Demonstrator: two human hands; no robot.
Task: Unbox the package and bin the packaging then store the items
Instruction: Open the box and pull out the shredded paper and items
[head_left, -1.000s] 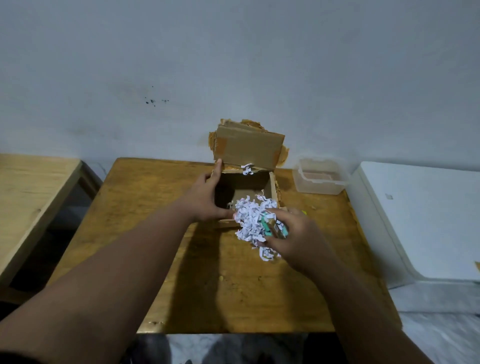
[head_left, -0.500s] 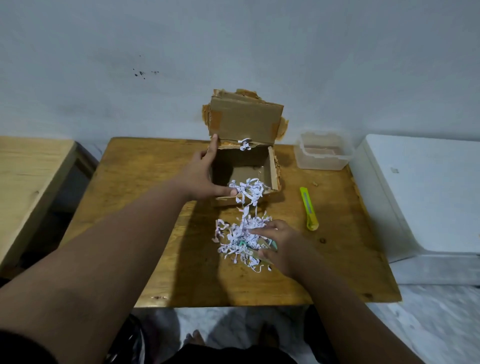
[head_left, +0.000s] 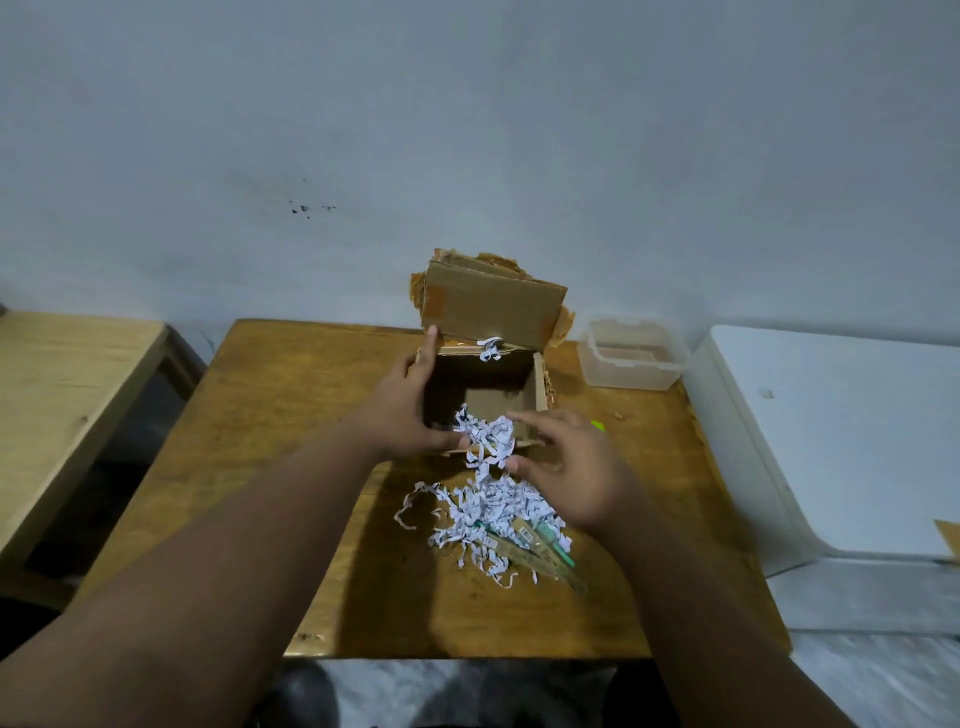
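Observation:
An open cardboard box (head_left: 537, 400) stands on the wooden table (head_left: 291, 415), its lid flap up against the wall. My left hand (head_left: 410, 415) grips the box's near-left corner. White shredded paper (head_left: 488, 441) hangs over the box's front edge and lies in a pile (head_left: 483, 514) on the table in front of it. Flat packaged items with green ends (head_left: 540, 545) lie under that pile. My right hand (head_left: 566, 467) hovers over the paper at the box's front, fingers spread, holding nothing.
A clear plastic container (head_left: 631, 358) stands at the table's back right. A yellow-green cutter (head_left: 597, 426) peeks out behind my right hand. A white appliance (head_left: 831, 441) sits to the right, a second wooden table (head_left: 62, 395) to the left.
My right hand has let go of the paper and packaged items on the table and moved back up toward the box. My left hand stays on the box.

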